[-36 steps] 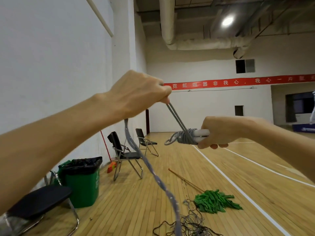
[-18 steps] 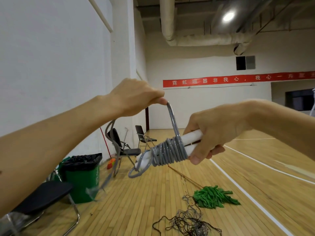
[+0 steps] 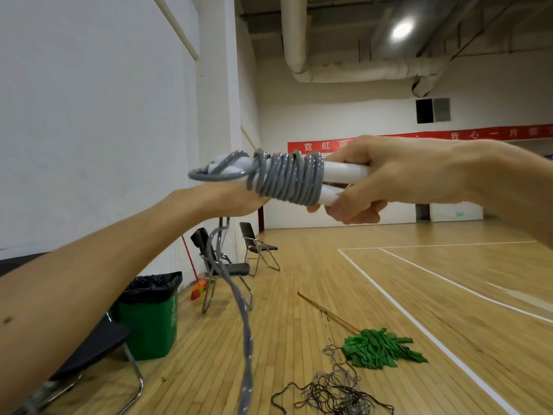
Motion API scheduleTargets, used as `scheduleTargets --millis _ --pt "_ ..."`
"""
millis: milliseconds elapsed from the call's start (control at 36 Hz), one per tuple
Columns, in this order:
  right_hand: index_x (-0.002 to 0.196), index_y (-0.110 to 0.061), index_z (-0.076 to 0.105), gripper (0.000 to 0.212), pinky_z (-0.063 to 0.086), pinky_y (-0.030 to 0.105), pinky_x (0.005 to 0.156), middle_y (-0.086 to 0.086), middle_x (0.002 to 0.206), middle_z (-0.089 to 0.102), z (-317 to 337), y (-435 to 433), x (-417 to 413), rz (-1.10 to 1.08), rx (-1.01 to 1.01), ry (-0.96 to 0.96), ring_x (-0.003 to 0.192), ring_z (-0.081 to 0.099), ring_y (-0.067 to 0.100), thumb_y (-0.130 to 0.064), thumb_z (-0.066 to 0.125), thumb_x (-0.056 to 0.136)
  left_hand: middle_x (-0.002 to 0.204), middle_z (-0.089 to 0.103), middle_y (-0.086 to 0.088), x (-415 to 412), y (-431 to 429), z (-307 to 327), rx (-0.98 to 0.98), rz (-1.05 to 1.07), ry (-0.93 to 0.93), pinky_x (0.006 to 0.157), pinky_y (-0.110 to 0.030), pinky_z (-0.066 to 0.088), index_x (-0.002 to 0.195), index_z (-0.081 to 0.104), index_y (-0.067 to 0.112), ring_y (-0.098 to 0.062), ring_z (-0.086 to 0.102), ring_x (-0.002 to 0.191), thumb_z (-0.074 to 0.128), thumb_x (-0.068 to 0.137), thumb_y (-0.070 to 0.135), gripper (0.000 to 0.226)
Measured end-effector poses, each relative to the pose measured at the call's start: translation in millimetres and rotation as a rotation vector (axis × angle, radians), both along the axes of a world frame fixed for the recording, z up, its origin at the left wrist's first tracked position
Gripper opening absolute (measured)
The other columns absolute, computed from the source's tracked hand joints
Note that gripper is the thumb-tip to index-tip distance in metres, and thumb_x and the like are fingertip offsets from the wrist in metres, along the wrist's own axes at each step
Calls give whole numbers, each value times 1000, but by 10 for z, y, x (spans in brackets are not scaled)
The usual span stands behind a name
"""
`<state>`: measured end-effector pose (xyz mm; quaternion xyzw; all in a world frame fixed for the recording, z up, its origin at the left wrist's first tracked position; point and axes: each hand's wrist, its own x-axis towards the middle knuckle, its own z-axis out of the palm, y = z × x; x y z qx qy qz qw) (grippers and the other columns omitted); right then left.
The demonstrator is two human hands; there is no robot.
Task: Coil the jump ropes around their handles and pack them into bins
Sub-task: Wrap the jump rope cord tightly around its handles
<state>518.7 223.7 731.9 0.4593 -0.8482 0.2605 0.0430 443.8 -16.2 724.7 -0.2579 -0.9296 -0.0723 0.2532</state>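
In the head view, the right hand (image 3: 398,178) grips the two white handles (image 3: 344,172) level at chest height, fingers closed, steadying the grey coil (image 3: 288,178), while the left hand (image 3: 230,199), closed below it, feeds the slack rope (image 3: 236,295) hanging floorward.

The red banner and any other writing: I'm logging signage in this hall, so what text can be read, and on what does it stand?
"霓虹" then a partly hidden character: white print, left part of the red banner, before the right hand covers it.
"我心一片": same banner, right of the hand; the last characters are too blurred.
White marks on the green bin: too small to read.
Green sign on the far wall: unreadable.
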Motion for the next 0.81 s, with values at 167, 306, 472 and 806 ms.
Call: scheduleTargets --millis 167,306,472,806 --pt "98 -12 70 24 49 16 58 -8 71 65 8 -14 -9 22 -38 59 61 57 6 -25 70 79 69 47 7 132 221 -178 78 -181 102 61 -9 41 73 50 23 12 49 57 39 106 22 35" --pt "96 -13 72 30 50 15 58 -3 77 71 39 44 -114 -85 -123 79 63 60 7 -34 69 74 63 51 13 16 239 -333 104 -165 27 62 -22 36 84 63 18 8 50 54 30 101 50 49" --pt "96 -17 70 11 54 21 63 -5 77 74 16 166 -431 -355 -168 176 63 65 8 -25 70 89 67 52 14 8 258 -465 62 -116 0 66 -21 36 89 65 19 11 52 61 28 104 49 49" --pt "80 -21 61 17 40 21 52 -1 76 66 -227 103 -846 -556 -177 401 57 57 11 -25 70 94 76 61 -6 47 607 -487 -30 -129 10 68 -41 50 74 56 10 -22 57 67 50 103 39 41"
